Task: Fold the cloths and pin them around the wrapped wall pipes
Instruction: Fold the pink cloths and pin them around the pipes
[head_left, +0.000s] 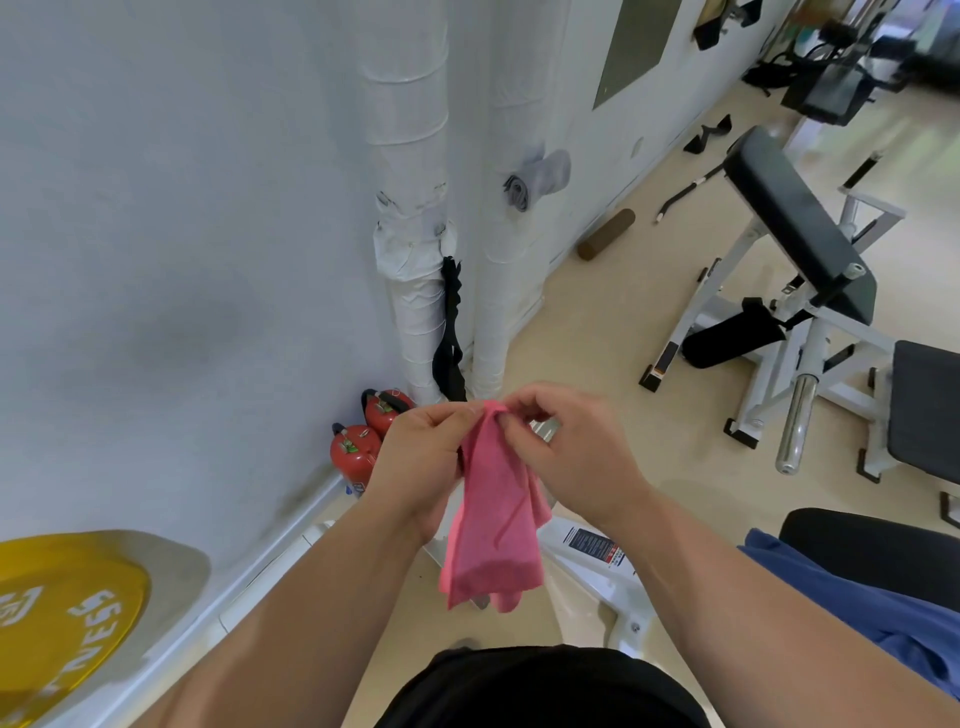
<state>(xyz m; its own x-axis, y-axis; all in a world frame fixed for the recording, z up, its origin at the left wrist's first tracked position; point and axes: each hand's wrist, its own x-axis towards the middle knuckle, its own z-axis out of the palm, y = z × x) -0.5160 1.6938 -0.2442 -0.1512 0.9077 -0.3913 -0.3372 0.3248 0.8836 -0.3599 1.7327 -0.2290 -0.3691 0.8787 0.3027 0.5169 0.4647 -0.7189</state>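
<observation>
A pink cloth (496, 519) hangs folded lengthwise in front of me. My left hand (421, 462) and my right hand (566, 447) both pinch its top edge, fingertips close together. Behind them two white wrapped wall pipes rise along the wall: the left pipe (410, 156) and the right pipe (511, 104). A grey cloth (540, 176) is fastened around the right pipe. A white cloth (410, 249) is wrapped on the left pipe. A black strap (451, 332) hangs between the pipes.
Two red fire extinguishers (363, 441) stand at the wall's base. A yellow weight plate (62, 613) leans at lower left. A black weight bench on a white frame (795, 234) stands at right, a brown foam roller (605, 234) by the wall, and a blue cloth (883, 613) lies at lower right.
</observation>
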